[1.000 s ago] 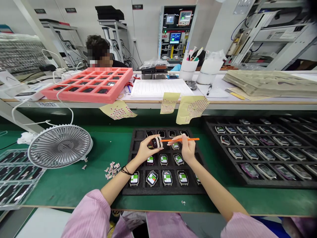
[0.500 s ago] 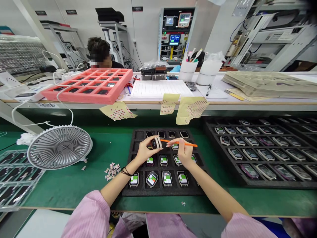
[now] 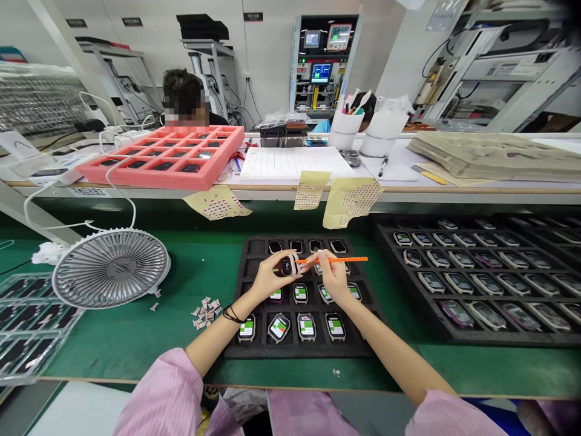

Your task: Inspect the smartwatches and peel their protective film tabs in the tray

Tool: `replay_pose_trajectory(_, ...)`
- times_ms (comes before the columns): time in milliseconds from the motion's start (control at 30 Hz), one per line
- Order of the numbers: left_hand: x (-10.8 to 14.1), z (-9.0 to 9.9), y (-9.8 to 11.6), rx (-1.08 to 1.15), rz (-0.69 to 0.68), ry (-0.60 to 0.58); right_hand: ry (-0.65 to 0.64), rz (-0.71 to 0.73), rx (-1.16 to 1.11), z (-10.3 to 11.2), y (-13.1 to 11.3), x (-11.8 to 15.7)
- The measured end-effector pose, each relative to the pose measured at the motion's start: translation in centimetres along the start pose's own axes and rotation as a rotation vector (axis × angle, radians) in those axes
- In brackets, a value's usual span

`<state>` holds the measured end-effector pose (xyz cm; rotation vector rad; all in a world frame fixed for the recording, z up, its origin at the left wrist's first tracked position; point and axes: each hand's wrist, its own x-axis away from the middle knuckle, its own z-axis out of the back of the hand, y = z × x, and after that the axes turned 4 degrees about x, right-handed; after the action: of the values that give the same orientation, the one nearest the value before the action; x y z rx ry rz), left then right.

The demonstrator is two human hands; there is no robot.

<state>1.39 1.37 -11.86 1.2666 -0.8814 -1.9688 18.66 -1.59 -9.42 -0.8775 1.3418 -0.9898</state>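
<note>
Between the thumb and fingers of my left hand (image 3: 269, 275) is a smartwatch body (image 3: 289, 264), tilted, its dark screen facing left. My right hand (image 3: 333, 275) pinches a thin orange stick (image 3: 347, 260), held nearly level. The stick's left end reaches the watch's side; whether it touches is too small to tell. Both hands are above a black foam tray (image 3: 290, 348). Several watch bodies lie in its pockets, many with lit green and white screens, such as the watch (image 3: 306, 327) in the front row. Those at the back have dark screens.
Left stands a grey fan (image 3: 111, 268), with a pile of small metallic pieces (image 3: 206, 312) beside it. Clear plastic trays (image 3: 31, 327) lie far left. Black trays of watches (image 3: 472, 290) fill the right. A shelf behind holds a pink foam tray (image 3: 167, 158). A person (image 3: 184, 100) sits beyond.
The watch in my left hand has turned slightly, showing more of its screen. My right hand has shifted a little left and its fingers have closed in around the orange stick.
</note>
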Motion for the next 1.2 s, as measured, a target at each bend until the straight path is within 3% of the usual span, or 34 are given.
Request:
replay_pose_trajectory(633,-0.1,-0.1,-0.4,-0.027,0.031,-0.013,-0.033,0.040,0.028,-0.4,0.4,-0.1)
replay_pose_trajectory(867,-0.3,0.1,-0.1,-0.091,-0.031,0.004,0.191,0.003,-0.079,0.1,0.6,-0.6)
replay_pose_trajectory(1067,-0.2,0.0,-0.9,-0.204,-0.124,0.050,-0.098,-0.160,0.043,-0.9,2.2,-0.6)
replay_pose_trajectory(1200,-0.2,-0.2,-0.8,-0.169,-0.124,0.012,-0.155,-0.214,0.017,-1.0,2.7,-0.6)
